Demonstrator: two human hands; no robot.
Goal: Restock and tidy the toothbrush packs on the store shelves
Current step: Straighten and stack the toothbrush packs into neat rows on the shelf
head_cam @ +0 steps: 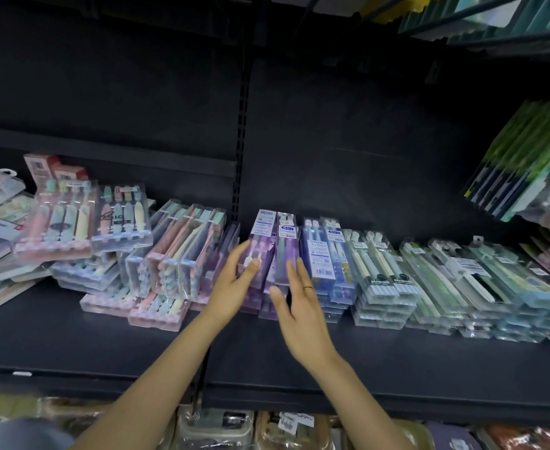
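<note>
Two bare forearms rise from the bottom of the frame toward its centre, where we see both hands at the purple toothbrush packs (267,251). The left hand (234,287) has its fingers nearly straight and its thumb laid against the left face of the purple stack; it seems to press rather than clasp, though blur makes the contact hard to judge. The right hand (299,306), with a gold ring (308,288) on one finger, is spread flat, fingers straight and parted, fingertips at the right side of the same stack, holding nothing.

The purple packs stand just right of the slotted upright (241,151) that splits the black shelf (397,362). Blue packs (325,254) touch them on the right, then pale green packs (380,274) running toward the right edge. Left of centre, pastel packs (182,254) lean and lie untidily, reaching the frame's left edge.

In front of all the stacks we see a wide bare strip of shelf up to its front lip, and dark open space behind them.
</note>
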